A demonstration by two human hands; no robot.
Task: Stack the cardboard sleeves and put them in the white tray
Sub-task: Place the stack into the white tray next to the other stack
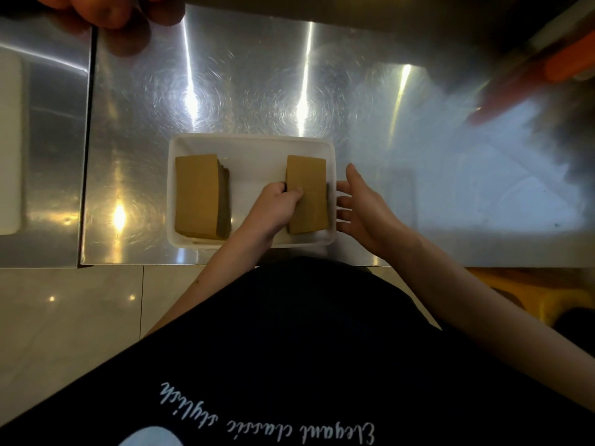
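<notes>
A white tray (254, 146) sits on the steel table near its front edge. Inside it, at the left, lies a tall stack of brown cardboard sleeves (198, 196). At the right side of the tray stands a second stack of sleeves (310, 185). My left hand (275, 207) grips this right stack from its left side, thumb on top. My right hand (360, 204) hovers just outside the tray's right rim, fingers spread and holding nothing.
The steel table (225, 75) stretches away behind the tray. A seam (88, 140) splits it from a second table at the left, where a pale object (9, 143) lies. Another person's fingers (106, 14) show at the top left. Something orange (566, 62) blurs at the top right.
</notes>
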